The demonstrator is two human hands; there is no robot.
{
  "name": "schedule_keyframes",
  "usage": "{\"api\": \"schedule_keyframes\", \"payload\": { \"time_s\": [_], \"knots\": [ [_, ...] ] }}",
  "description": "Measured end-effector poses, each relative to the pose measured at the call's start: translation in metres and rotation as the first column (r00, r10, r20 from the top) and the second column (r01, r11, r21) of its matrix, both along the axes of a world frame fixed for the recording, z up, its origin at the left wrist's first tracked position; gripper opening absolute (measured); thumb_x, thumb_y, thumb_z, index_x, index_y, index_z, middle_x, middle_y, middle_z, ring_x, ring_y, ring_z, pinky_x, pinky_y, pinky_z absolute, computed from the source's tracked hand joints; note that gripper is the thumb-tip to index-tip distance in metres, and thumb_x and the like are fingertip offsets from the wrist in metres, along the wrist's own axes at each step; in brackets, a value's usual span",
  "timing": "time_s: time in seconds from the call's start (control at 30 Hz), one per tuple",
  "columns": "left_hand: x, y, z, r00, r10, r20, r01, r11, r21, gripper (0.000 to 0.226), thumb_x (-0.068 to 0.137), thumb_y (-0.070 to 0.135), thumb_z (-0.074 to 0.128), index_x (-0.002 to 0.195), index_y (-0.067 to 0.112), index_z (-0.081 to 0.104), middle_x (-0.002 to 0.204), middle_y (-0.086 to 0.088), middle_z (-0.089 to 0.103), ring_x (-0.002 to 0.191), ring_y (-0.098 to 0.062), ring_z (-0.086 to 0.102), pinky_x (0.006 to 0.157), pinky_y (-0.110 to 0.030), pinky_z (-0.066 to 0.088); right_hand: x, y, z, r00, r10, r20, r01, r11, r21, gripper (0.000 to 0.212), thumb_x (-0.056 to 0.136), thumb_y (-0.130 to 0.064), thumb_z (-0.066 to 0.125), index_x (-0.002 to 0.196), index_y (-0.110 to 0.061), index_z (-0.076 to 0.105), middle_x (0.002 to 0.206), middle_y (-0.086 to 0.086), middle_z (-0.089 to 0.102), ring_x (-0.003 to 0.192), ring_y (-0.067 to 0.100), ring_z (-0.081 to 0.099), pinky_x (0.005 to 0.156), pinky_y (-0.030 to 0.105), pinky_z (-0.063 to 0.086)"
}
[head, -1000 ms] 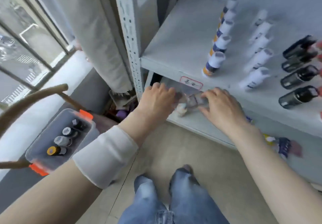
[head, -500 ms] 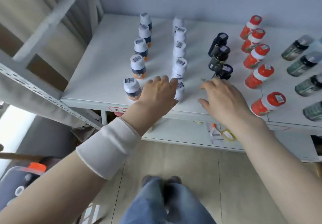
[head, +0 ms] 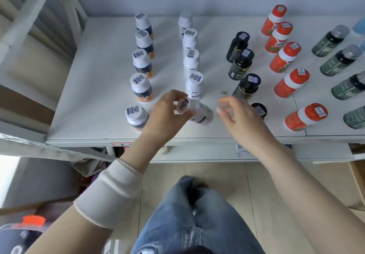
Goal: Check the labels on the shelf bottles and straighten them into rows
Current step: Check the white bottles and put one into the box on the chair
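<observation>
Gripping a smooth white bottle [head: 200, 113] by its barcode-stickered cap, my left hand [head: 167, 115] tilts it near the shelf's [head: 88, 115] front edge. My right hand [head: 239, 115] hovers just beside it, fingers loose, holding nothing. Round black bottles [head: 242, 66] stand further right.

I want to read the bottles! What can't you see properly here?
All in the head view:
Held bottle: label blurred, part covered by left hand.
Front black bottle: partly behind right hand.
Nearest green bottle: cut by right edge.
Cap stickers: print too small.
</observation>
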State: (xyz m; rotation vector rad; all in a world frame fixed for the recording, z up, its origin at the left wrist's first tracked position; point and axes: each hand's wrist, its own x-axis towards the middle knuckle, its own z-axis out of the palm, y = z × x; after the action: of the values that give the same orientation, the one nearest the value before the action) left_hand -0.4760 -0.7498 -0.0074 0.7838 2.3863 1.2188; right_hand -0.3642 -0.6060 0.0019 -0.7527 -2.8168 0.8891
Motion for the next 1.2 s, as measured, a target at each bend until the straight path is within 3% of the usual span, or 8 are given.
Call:
{"api": "schedule_keyframes", "payload": {
  "time_s": [0.07, 0.13, 0.23, 0.47, 0.63, 0.87, 1.07, 1.2],
  "knots": [
    [0.001, -0.012, 0.006, 0.962, -0.001, 0.271, -0.059, 0.976, 0.21, 0.028, 0.083, 0.018, 0.069, 0.107, 0.019, 0.054, 0.103, 0.006, 0.061, 0.088, -0.012, 0.063, 0.076, -0.017, 0.051, -0.001, -0.007, -0.001, 0.991, -0.121, -0.049, 0.087, 0.889, -0.449, 0.034, 0.092, -0.035, 0.046, 0.12, -0.015, 0.048, 0.114, 0.003, 0.058, 0.085, 0.018, 0.063, 0.079, 0.029, 0.048],
    [0.006, -0.019, 0.008, 0.902, -0.091, 0.421, -0.073, 0.931, 0.357, 0.027, 0.084, 0.014, 0.067, 0.107, 0.021, 0.054, 0.108, 0.0, 0.06, 0.093, -0.013, 0.064, 0.08, -0.025, 0.052, -0.002, -0.013, -0.002, 0.981, -0.182, -0.071, 0.06, 0.628, -0.776, 0.035, 0.088, -0.039, 0.047, 0.115, -0.018, 0.043, 0.106, 0.008, 0.058, 0.065, 0.019, 0.065, 0.061, 0.032, 0.053],
    [0.014, -0.023, 0.005, 0.871, -0.159, 0.464, -0.075, 0.892, 0.447, 0.028, 0.083, 0.014, 0.063, 0.108, 0.018, 0.052, 0.105, 0.006, 0.062, 0.093, -0.009, 0.063, 0.083, -0.029, 0.052, 0.003, -0.015, -0.002, 0.961, -0.222, -0.166, -0.065, 0.403, -0.913, 0.029, 0.086, -0.037, 0.055, 0.108, -0.022, 0.044, 0.092, 0.008, 0.054, 0.052, 0.015, 0.056, 0.051, 0.026, 0.047],
    [0.015, -0.015, 0.009, 0.854, -0.119, 0.506, -0.158, 0.868, 0.471, 0.01, 0.093, 0.014, 0.053, 0.103, 0.016, 0.054, 0.093, 0.001, 0.059, 0.085, -0.005, 0.061, 0.07, -0.025, 0.055, 0.013, -0.017, -0.008, 0.933, -0.107, -0.343, -0.245, 0.508, -0.825, 0.043, 0.074, -0.004, 0.06, 0.107, -0.027, 0.043, 0.103, -0.001, 0.052, 0.089, 0.009, 0.056, 0.086, 0.033, 0.049],
    [0.012, -0.023, 0.005, 0.888, -0.258, 0.381, 0.001, 0.829, 0.559, 0.024, 0.083, 0.006, 0.06, 0.105, 0.014, 0.055, 0.113, 0.004, 0.065, 0.113, -0.016, 0.058, 0.093, -0.034, 0.049, 0.011, -0.02, -0.007, 0.944, -0.275, -0.18, -0.062, 0.388, -0.92, 0.041, 0.083, -0.032, 0.061, 0.117, -0.015, 0.045, 0.092, 0.009, 0.055, 0.062, 0.014, 0.063, 0.061, 0.025, 0.053],
    [0.015, -0.013, 0.007, 0.872, -0.15, 0.466, -0.088, 0.888, 0.451, 0.01, 0.092, 0.017, 0.057, 0.102, 0.018, 0.058, 0.091, 0.007, 0.065, 0.083, -0.004, 0.063, 0.074, -0.023, 0.055, 0.017, -0.015, -0.004, 0.905, -0.187, -0.383, -0.244, 0.51, -0.825, 0.036, 0.072, 0.0, 0.06, 0.1, -0.019, 0.047, 0.109, -0.001, 0.055, 0.093, -0.004, 0.06, 0.079, 0.012, 0.047],
    [0.013, -0.007, 0.001, 0.809, -0.187, 0.557, -0.19, 0.814, 0.549, 0.019, 0.084, 0.013, 0.059, 0.101, 0.021, 0.058, 0.097, 0.008, 0.071, 0.092, -0.011, 0.065, 0.076, -0.026, 0.054, 0.021, -0.012, -0.002, 0.881, -0.272, -0.387, -0.214, 0.5, -0.839, 0.053, 0.072, 0.002, 0.067, 0.113, -0.024, 0.046, 0.114, 0.007, 0.055, 0.093, -0.001, 0.062, 0.079, 0.014, 0.048],
    [0.015, -0.005, -0.015, 0.57, -0.258, 0.78, -0.334, 0.795, 0.507, 0.038, 0.087, 0.029, 0.053, 0.119, 0.008, 0.055, 0.114, -0.006, 0.067, 0.103, -0.02, 0.063, 0.082, -0.031, 0.055, 0.017, -0.023, 0.007, 0.849, -0.135, -0.51, -0.081, 0.922, -0.378, 0.051, 0.061, -0.034, 0.08, 0.105, -0.023, 0.057, 0.094, 0.003, 0.06, 0.071, 0.014, 0.059, 0.06, 0.019, 0.049]
  ]
}}
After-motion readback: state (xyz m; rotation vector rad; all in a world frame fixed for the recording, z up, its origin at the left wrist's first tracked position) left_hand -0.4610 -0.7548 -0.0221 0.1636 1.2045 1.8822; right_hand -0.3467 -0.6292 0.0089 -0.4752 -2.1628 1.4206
